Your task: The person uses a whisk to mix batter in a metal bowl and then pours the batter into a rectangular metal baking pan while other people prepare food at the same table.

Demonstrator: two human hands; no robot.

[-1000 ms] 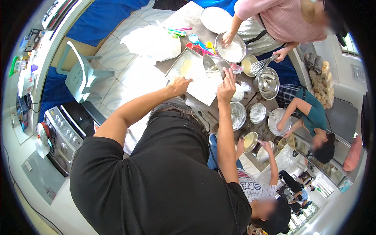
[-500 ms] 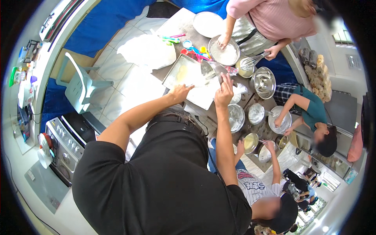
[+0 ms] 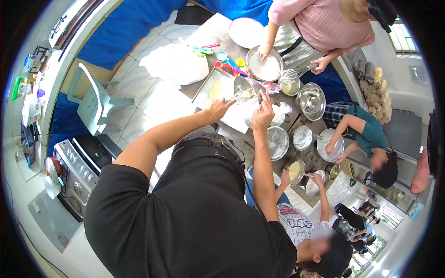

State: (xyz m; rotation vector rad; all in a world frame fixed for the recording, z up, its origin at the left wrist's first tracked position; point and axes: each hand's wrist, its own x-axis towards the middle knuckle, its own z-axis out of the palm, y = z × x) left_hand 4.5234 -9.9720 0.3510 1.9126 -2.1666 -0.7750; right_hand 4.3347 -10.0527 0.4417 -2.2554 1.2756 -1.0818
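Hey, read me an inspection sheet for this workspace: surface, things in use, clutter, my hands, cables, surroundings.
Surface: grey table, crowded with mixing bowls.
Things in use: tilted metal bowl; whisk at its mouth; rectangular pan with pale mixture in it.
Clutter: colourful measuring spoons lying loose beyond the pan.
Left hand: closed on the whisk.
Right hand: gripping the metal bowl.
Cables: black cord along the far-left wall.
Surroundings: pale chair and stove to the left; co-workers around the table.
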